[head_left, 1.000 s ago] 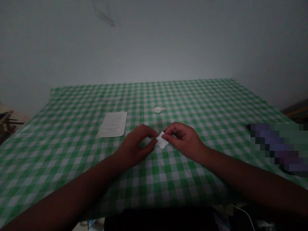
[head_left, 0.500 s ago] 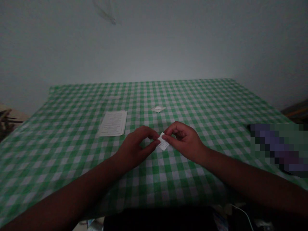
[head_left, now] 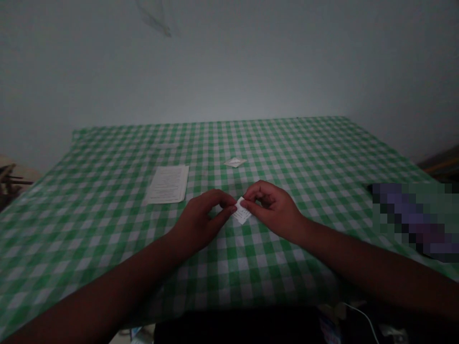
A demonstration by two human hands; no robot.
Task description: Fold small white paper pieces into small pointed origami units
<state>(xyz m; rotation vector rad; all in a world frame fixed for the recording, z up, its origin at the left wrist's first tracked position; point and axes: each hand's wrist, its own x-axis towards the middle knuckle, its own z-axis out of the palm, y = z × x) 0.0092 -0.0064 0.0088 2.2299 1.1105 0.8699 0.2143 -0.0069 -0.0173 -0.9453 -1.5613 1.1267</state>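
Shift since the earlier frame: left hand (head_left: 199,222) slightly lower and drawn in towards the middle, right hand (head_left: 274,208) almost unchanged, white paper slip (head_left: 242,211) barely displaced between them.

Left fingers (head_left: 229,203): curled and nearly closed, thumb and forefinger pinching the slip's left edge.

Right fingers (head_left: 249,204): closed to a narrow pinch on the slip's upper right edge, the other fingers curled loosely behind.

Slip position: centre of the frame, just below the middle, tilted like a diamond and spanning the gap between both hands; contact with the cloth beneath impossible to tell.

Likely reason for the grip: two opposed pinches steadying something small and light, probably for working on its edges or folds; only a judgement from the hand pose.

Counter: broad surface (head_left: 308,153) under green-and-white gingham cloth (head_left: 107,229), filling the middle of the frame.

Other items: printed sheet (head_left: 168,184) lying flat left of the hands, small white packet (head_left: 234,162) further up, above the slip and well apart from it, pixelated patch (head_left: 412,217) at the right edge of the counter, hiding whatever lies there.

Lower edge: white cable (head_left: 360,317) curving down at lower right, below the cloth.

Background: plain pale wall (head_left: 229,71) across the top of the frame.
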